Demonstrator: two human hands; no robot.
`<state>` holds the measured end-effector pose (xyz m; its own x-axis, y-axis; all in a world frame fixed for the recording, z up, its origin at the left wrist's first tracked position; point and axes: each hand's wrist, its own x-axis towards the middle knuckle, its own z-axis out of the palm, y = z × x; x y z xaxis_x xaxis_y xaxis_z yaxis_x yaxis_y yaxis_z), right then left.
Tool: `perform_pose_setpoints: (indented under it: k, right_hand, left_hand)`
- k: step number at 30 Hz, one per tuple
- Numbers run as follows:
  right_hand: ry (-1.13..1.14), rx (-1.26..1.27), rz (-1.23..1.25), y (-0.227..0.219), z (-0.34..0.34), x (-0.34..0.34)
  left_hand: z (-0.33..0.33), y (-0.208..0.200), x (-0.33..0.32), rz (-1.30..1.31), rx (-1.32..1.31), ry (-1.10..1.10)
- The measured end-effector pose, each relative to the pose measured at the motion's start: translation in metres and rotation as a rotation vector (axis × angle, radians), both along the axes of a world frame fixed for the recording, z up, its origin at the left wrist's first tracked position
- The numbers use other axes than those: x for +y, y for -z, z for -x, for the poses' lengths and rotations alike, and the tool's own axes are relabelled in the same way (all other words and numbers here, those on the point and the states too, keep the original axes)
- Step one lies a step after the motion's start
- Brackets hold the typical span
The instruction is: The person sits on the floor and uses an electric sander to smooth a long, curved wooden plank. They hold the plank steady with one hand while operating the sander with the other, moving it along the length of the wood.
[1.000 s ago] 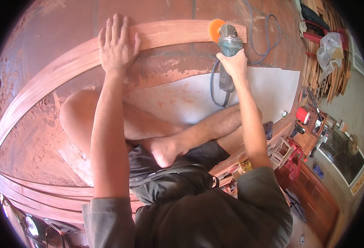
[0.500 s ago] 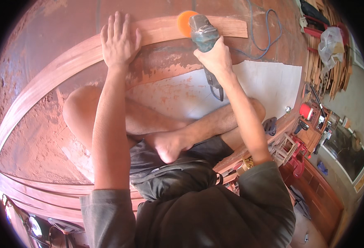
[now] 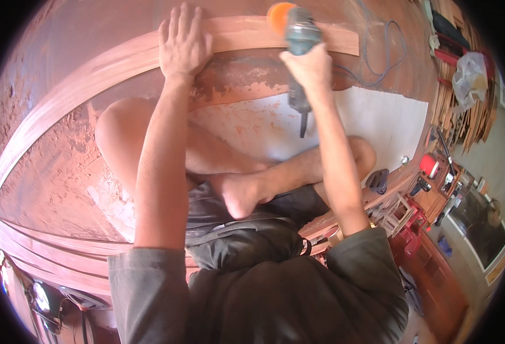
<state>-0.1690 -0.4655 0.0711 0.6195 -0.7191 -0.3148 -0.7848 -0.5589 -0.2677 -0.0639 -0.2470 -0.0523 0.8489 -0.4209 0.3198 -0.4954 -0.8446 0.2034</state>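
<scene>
A long wooden plank (image 3: 92, 74) lies on the dusty reddish floor, stretching across the far side in front of me. My left hand (image 3: 185, 47) rests flat on it, fingers stretched out. In my right hand (image 3: 310, 66) is an angle grinder (image 3: 304, 37), green and black, gripped around its body. Its orange disc (image 3: 280, 18) sits at the far edge of the plank near the right end; I cannot tell whether it touches the wood.
A white sheet (image 3: 379, 114) dusted with sawdust lies under my crossed legs. The cord (image 3: 390, 51) loops on the floor at far right. More planks (image 3: 63, 258) are at the left near side. Wood strips, a plastic bag (image 3: 469, 80) and tools (image 3: 430, 166) stand along the right.
My right hand has carried the angle grinder slightly away and to the right, with its tail swung upright. My left hand appears a little farther right and still lies flat.
</scene>
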Motion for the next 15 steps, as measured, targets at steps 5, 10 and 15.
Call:
perform_pose_setpoints:
  k: [5,10,15]
  right_hand:
    - [-0.155,-0.025,-0.072,0.010,-0.010,0.041]
    - [-0.032,0.061,-0.008,0.005,0.010,-0.034]
    - [0.055,0.067,0.033,0.012,0.014,-0.072]
  left_hand:
    - [-0.013,0.017,0.014,0.002,0.072,0.056]
    - [-0.061,-0.046,0.062,-0.162,0.310,0.300]
    - [-0.097,-0.060,0.197,-0.242,0.560,0.142]
